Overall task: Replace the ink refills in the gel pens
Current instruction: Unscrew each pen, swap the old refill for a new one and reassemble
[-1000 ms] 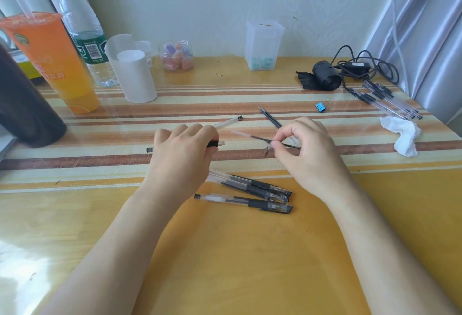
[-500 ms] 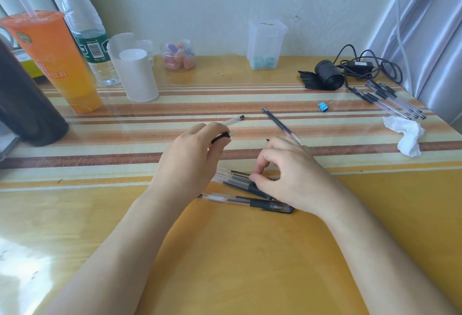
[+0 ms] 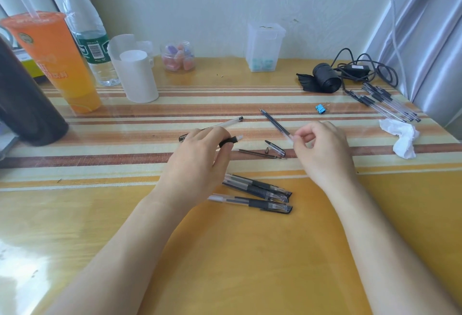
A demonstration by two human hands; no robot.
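Left hand [image 3: 200,162] curls round the pen barrel [image 3: 228,140], open mouth pointing right. Right hand [image 3: 322,149] pinches the clear tail of the refill [image 3: 275,124], which lies on the table [image 3: 250,252], other fingers loosely curled. Here's the danger: gripped that far back, the thin refill may swing, miss the barrel mouth, or bend. And the little metal tip [image 3: 267,150] sits loose by the spent refill [image 3: 260,154] and cap [image 3: 275,148]; a brushing wrist could send it rolling.
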